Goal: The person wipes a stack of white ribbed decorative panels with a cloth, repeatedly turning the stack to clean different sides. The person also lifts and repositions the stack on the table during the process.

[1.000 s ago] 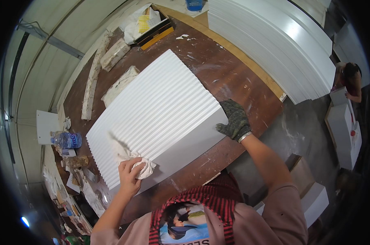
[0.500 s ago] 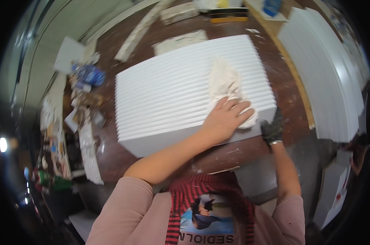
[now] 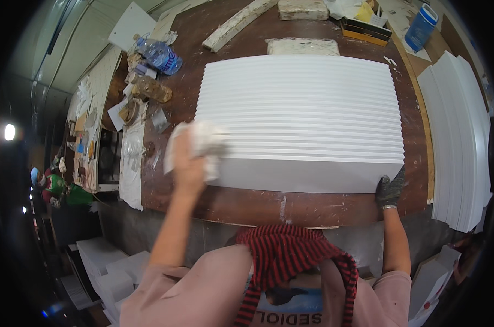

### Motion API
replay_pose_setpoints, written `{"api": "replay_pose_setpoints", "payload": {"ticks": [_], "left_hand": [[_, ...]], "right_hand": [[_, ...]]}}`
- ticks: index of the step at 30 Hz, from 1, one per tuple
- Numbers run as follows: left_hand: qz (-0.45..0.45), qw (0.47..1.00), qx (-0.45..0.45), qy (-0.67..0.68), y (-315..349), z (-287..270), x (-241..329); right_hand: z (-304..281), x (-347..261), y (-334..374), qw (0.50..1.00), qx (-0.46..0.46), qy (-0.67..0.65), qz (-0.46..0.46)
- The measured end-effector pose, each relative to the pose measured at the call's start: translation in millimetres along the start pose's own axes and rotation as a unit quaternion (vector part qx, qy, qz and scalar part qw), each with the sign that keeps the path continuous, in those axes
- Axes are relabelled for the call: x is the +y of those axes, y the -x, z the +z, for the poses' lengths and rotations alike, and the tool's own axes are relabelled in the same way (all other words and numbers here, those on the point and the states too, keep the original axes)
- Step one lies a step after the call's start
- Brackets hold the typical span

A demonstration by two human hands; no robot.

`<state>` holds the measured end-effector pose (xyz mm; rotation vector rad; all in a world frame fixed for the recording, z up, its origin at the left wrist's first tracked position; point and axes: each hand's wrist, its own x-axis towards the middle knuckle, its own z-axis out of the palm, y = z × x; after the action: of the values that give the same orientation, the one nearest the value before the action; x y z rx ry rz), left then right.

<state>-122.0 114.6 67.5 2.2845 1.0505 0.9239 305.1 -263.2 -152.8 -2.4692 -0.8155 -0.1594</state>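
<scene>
A block of white ridged panels [image 3: 301, 109], stacked close together with a smooth grey-white front face, lies on the brown table. My bare left hand [image 3: 190, 166] is at its near left corner, closed over a crumpled white cloth [image 3: 208, 136]. Motion smears the cloth and fingers, and the cloth overlaps the block's left edge. At the opposite near corner, my right hand [image 3: 390, 189] wears a dark grey glove. Its thumb lies against the front face and its fingers go round the right side, partly hidden.
The brown table [image 3: 241, 210] carries a plaster-smeared bar [image 3: 239, 24] and slab [image 3: 303, 47] behind the block. Left are a blue-tinted water bottle [image 3: 158, 56] and a brownish bottle [image 3: 151, 89]. More white panels [image 3: 457, 141] stand right, near a blue bottle [image 3: 421, 27].
My left hand has swept the cloth from the block's right part to its near left corner. My right hand stays at the right corner. The view has turned and shifted.
</scene>
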Motion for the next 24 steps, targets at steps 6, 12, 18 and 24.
{"api": "replay_pose_setpoints", "payload": {"ticks": [6,12,18,24], "left_hand": [[0.12,0.978,-0.094,-0.142,36.7,33.1,-32.3],[0.082,0.957,0.151,-0.235,29.2,-83.0,-77.7],[0.284,0.937,-0.187,-0.08,44.7,79.3,26.3],[0.14,0.931,-0.251,-0.225,137.6,-24.0,-122.0]], "right_hand": [[0.3,5.4,-0.4,1.0,-0.003,-0.027,-0.001],[1.2,9.9,1.9,0.999,0.006,-0.032,-0.013],[-0.3,13.4,-2.4,0.999,-0.008,0.041,-0.021],[0.0,12.1,-1.4,1.0,-0.016,-0.012,0.012]]}}
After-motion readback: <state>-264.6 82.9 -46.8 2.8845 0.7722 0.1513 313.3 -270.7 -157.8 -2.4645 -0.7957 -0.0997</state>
